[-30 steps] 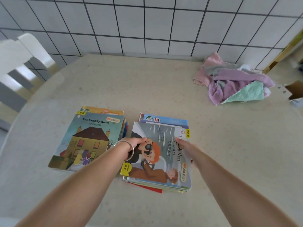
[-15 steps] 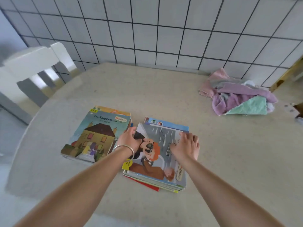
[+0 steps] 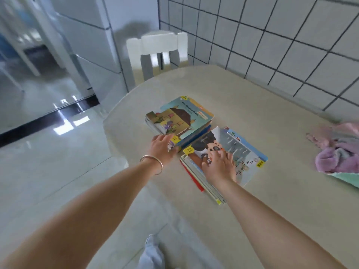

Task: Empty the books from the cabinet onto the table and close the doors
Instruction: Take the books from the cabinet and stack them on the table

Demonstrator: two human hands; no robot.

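- Both hands reach forward over two stacks of picture books lying side by side on a pale beige table [image 3: 252, 117].
- The left hand [image 3: 162, 145], with a thin metal bangle [image 3: 153, 164] on its wrist, touches the near corner of the left stack of books [image 3: 180, 121]. Its fingers look fairly straight against the stack's edge; whether they curl under it cannot be told.
- The right hand [image 3: 219, 166] lies palm down, fingers spread, pressing flat on the cover of the right stack of books [image 3: 239, 152]. It grips nothing.
- The top cover of the left stack shows a yellow house with a dark roof. The top cover of the right stack shows a cartoon figure in dark glasses against grey.
- The two stacks sit just beside each other, the right one nearer the person, its lower books fanned out slightly with a red edge showing at the bottom.
- A heap of pink, lilac and mint cloths [image 3: 338, 152] lies well apart from the books, at the table's right edge.
- A white chair [image 3: 157, 53] stands at the far end of the table, against a wall [image 3: 272, 45] of white tiles with dark grout.
- To the left lies a glossy pale floor [image 3: 48, 152].
- The cabinet is not in view.
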